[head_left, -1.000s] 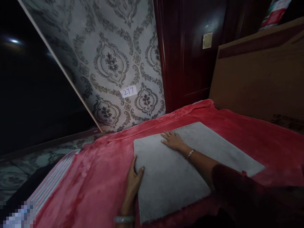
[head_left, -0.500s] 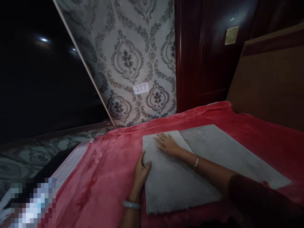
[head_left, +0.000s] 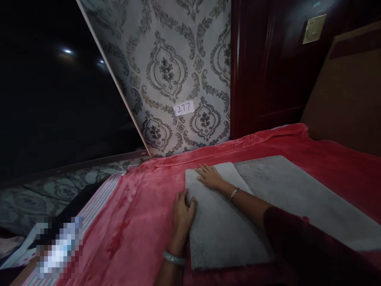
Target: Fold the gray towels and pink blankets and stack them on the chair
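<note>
A grey plush mat [head_left: 226, 234] lies folded over on a red blanket, its doubled part on the left and a single layer reaching right. My right hand [head_left: 209, 176] rests palm down near the far left corner of the fold, fingers spread and holding nothing. At the left folded edge is my left hand [head_left: 183, 210], its thumb touching the top of the mat and its fingers apart beside the edge. Whether those fingertips reach under the mat I cannot tell.
The red blanket [head_left: 143, 222] covers the surface, with a striped edge showing at left. A large dark screen [head_left: 59, 99] stands at left. Patterned wallpaper bears a paper label [head_left: 183, 107]. A brown board [head_left: 348, 91] leans at right. A pixelated patch hides something at lower left.
The view has shifted, so the scene sits a little further right. My right hand has slid slightly toward the far left edge of the mat. My left hand stays at the folded edge.
</note>
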The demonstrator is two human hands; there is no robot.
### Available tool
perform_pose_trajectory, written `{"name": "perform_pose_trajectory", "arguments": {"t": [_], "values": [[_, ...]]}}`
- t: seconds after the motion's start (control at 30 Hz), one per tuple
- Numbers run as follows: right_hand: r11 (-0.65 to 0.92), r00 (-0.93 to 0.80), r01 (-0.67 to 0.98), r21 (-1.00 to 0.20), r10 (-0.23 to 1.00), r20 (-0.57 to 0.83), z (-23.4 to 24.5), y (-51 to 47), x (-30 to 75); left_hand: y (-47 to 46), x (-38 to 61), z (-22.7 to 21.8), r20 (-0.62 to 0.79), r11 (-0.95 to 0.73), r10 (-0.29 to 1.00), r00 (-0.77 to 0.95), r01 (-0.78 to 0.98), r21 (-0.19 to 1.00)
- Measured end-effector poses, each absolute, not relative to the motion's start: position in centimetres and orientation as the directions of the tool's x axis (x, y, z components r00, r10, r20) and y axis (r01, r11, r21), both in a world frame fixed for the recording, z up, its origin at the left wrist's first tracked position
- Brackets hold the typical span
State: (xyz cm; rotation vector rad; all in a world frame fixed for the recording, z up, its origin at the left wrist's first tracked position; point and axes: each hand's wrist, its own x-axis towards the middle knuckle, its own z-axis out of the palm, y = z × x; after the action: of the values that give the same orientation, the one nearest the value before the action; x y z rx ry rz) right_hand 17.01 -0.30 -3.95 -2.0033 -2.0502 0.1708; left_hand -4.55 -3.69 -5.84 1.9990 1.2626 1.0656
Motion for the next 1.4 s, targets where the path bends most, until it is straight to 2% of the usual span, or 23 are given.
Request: {"name": "perform_pose_trajectory", "arguments": {"t": [0.1, 0.23, 0.3, 0.47, 0.7, 0.97, 1.07, 1.17, 1.23, 1.3, 1.4], "values": [[0.005, 0.03, 0.967, -0.254, 0.99, 0.134, -4.2, -1.8, 18.3, -1.8, -2.4, -3.0, 0.412, -0.611, 0.791, 0.452, 0.559, 0.561], [-0.118, 0.153, 0.963, -0.242, 0.98, 0.13, -5.0, -4.2, 21.8, 1.4, 1.7, -2.3, 0.225, -0.667, 0.732, 0.644, 0.606, 0.433], [-0.185, 0.218, 0.95, -0.251, 0.97, 0.111, -5.4, -5.2, 23.6, 2.2, 2.8, -3.2, 0.182, -0.666, 0.732, 0.657, 0.634, 0.393], [-0.238, 0.272, 0.932, -0.273, 0.958, 0.093, -5.5, -6.3, 26.5, 2.6, 2.8, -4.6, 0.202, -0.674, 0.732, 0.65, 0.651, 0.348], [-0.279, 0.297, 0.941, -0.19, 0.952, 0.072, -5.3, -9.6, 26.4, 2.1, 3.1, -3.1, 0.036, -0.678, 0.733, 0.679, 0.727, 0.108], [-0.288, 0.294, 0.95, -0.119, 0.955, 0.034, -6.3, -19.7, 29.0, 1.6, 2.7, -1.4, -0.013, -0.67, 0.741, 0.672, 0.74, 0.052], [-0.451, 0.46, 0.885, -0.114, 0.886, 0.066, -5.7, -23.3, 32.3, -0.3, 3.3, 0.0, -0.032, -0.684, 0.728, 0.685, 0.729, 0.031], [-0.677, 0.696, 0.718, -0.164, 0.707, 0.129, -4.6, -26.0, 35.8, -3.6, 5.4, 1.1, -0.073, -0.777, 0.625, 0.777, 0.629, 0.038], [-0.751, 0.776, 0.63, -0.196, 0.619, 0.121, -4.0, -27.1, 37.7, -6.1, 7.3, 1.2, -0.114, -0.843, 0.525, 0.843, 0.534, 0.067], [-0.778, 0.809, 0.582, -0.239, 0.583, 0.072, -3.5, -27.5, 39.3, -8.4, 9.2, 0.6, -0.147, -0.876, 0.459, 0.876, 0.474, 0.091], [-0.774, 0.817, 0.534, -0.34, 0.576, -0.028, -3.2, -27.3, 41.3, -10.8, 10.9, -1.3, -0.099, -0.874, 0.472, 0.876, 0.48, 0.076]]}}
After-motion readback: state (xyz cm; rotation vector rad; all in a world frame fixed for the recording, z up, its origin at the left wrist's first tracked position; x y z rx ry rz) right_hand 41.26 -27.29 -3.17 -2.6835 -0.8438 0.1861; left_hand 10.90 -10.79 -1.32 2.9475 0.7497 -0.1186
